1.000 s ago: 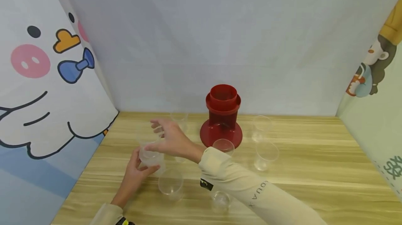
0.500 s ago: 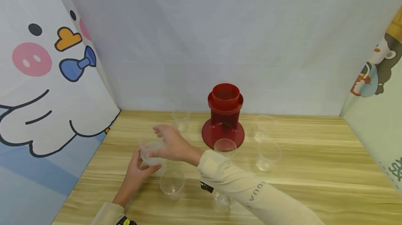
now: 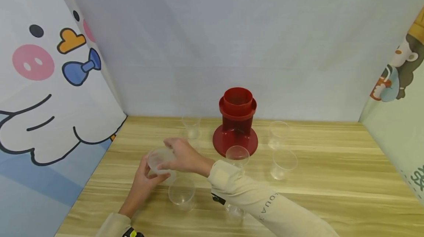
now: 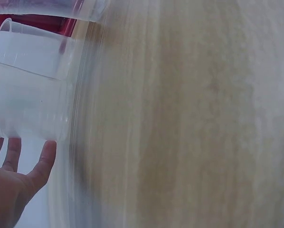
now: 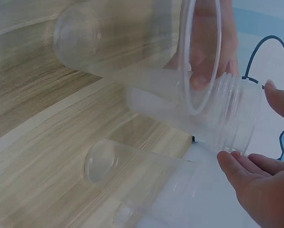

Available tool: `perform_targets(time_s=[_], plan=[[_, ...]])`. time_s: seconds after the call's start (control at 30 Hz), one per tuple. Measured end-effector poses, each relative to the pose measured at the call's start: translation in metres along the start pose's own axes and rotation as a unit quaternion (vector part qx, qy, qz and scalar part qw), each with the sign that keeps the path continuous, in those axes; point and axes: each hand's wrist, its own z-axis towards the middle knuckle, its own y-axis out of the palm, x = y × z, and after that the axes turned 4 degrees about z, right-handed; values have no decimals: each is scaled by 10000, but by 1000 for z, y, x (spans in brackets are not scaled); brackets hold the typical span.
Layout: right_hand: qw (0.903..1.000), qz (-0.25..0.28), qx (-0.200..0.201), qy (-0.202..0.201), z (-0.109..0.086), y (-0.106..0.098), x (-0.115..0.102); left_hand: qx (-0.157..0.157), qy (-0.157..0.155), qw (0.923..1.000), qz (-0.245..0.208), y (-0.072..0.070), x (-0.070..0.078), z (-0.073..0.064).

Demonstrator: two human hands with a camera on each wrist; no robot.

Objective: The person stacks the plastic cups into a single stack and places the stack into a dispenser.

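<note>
In the head view, my left hand grips a stack of nested clear plastic cups at the table's left, thumb on the near side. My right hand holds the top cup of that stack by its rim. Several closely spaced rims of the stack show in the right wrist view, with the right hand's fingers and thumb on opposite sides of the open end. Another clear cup stands just right of the left hand.
A red plastic stand with a round base and tubular top is at the back middle. More single clear cups stand about: one behind the right hand, one before the stand, two at right, one under the right sleeve.
My right hand has come down slightly towards the stack, and the cup it holds has sunk from above into the stack. My left hand stays around the stack.
</note>
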Motion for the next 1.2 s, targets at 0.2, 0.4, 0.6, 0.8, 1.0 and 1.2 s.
perform_targets(time_s=[0.2, 0.4, 0.6, 0.8, 1.0, 1.2], plan=[[9999, -135, 17, -42, -2, 5, 4, -23, 23, 10000, -86, 1, -2, 0], [9994, -343, 59, -89, -6, 8, 6, -17, 62, 9997, -225, 5, -3, -1], [9986, -487, 53, -212, -9, 2, 5, 13, -2, 9998, -222, 6, -4, -1], [9980, -533, -148, -308, -14, -16, -4, 20, -118, 9999, -103, 5, -4, 0], [9965, -532, -321, -552, -20, -31, -9, 41, -127, 9999, 39, 3, -2, 0], [9949, -442, -397, -815, -30, -42, -13, 78, -131, 9998, 98, 1, -1, 2]])
